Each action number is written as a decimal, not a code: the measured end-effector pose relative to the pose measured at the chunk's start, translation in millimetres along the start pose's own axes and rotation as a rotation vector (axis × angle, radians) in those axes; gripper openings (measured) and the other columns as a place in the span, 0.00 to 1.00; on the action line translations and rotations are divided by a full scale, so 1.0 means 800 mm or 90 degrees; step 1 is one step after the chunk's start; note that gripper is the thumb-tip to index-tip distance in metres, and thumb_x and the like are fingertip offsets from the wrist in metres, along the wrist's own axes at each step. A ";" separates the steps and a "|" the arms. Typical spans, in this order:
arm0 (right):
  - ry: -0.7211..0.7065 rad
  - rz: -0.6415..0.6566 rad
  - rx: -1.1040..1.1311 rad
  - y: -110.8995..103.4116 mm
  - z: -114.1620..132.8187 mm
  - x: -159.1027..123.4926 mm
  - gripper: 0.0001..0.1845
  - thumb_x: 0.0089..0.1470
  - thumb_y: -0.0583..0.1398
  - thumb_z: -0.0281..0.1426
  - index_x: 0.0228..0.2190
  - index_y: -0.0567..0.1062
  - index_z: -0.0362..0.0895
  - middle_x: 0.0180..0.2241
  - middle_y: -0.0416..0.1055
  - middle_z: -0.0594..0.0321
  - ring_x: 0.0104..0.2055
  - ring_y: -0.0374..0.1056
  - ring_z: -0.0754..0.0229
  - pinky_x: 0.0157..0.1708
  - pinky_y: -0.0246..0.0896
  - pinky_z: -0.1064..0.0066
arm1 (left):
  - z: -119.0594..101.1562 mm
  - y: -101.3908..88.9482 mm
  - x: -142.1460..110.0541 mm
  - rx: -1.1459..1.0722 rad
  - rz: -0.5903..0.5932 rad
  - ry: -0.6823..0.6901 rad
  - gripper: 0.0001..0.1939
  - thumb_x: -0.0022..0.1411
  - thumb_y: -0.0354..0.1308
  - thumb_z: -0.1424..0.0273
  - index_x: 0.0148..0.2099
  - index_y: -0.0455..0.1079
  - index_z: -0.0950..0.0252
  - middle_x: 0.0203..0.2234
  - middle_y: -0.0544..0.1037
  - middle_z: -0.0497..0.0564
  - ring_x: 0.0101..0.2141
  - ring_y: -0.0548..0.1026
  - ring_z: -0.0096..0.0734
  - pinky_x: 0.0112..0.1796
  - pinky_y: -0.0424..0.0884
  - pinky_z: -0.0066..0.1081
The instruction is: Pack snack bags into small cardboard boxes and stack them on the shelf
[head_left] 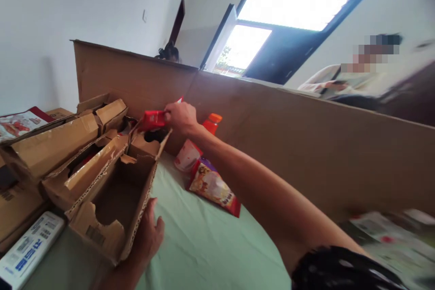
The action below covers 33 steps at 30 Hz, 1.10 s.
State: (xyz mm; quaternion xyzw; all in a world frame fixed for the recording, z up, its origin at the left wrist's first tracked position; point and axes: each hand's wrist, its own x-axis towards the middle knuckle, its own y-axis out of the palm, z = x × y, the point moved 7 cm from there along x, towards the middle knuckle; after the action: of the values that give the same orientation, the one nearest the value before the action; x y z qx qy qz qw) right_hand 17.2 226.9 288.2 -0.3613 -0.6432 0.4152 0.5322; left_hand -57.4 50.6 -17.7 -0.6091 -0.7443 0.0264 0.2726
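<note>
white walls (95,18), green cloth (183,240), right hand (181,118) gripping red packet (153,120), left hand (149,235) open beside carton (95,235)

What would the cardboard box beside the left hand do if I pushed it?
The box is probably light for its size, since its cardboard walls look thin. Its near end might bend, because it's torn and ragged. It likely wouldn't roll, having flat sides.

Plain indoor room, exact kind unclear: white walls (91,4), wall switch (144,16), dark-framed glazing (292,9) admitted daylight; cardboard partition (312,154) stood behind green cloth (190,235), cut-down cardboard boxes (117,195).
</note>
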 end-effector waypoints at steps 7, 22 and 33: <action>0.078 -0.082 0.211 -0.075 -0.169 -0.114 0.18 0.56 0.55 0.29 0.41 0.82 0.40 0.36 0.80 0.60 0.38 0.73 0.59 0.38 0.64 0.72 | 0.002 -0.002 0.023 -0.041 0.018 0.008 0.24 0.54 0.53 0.74 0.54 0.70 0.65 0.47 0.76 0.60 0.52 0.74 0.48 0.55 0.70 0.50; 0.361 0.223 0.181 0.132 -0.407 -0.313 0.11 0.64 0.61 0.36 0.41 0.78 0.41 0.36 0.78 0.61 0.33 0.74 0.62 0.36 0.71 0.67 | -0.023 -0.027 0.034 0.029 0.043 -0.018 0.23 0.55 0.52 0.64 0.52 0.71 0.65 0.46 0.78 0.59 0.40 0.79 0.43 0.37 0.78 0.41; -0.023 0.056 0.326 0.076 -0.170 -0.230 0.15 0.55 0.57 0.36 0.38 0.83 0.50 0.38 0.82 0.59 0.36 0.77 0.54 0.37 0.70 0.66 | -0.009 -0.008 0.002 0.010 0.035 -0.042 0.31 0.53 0.53 0.77 0.61 0.66 0.65 0.54 0.74 0.60 0.54 0.73 0.43 0.56 0.70 0.44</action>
State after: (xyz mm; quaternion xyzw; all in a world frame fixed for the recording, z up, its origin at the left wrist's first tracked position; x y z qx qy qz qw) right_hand 184.4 104.4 173.8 -0.2352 -0.5105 0.5938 0.5758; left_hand -59.7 48.2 -8.7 -0.6263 -0.7355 0.0596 0.2516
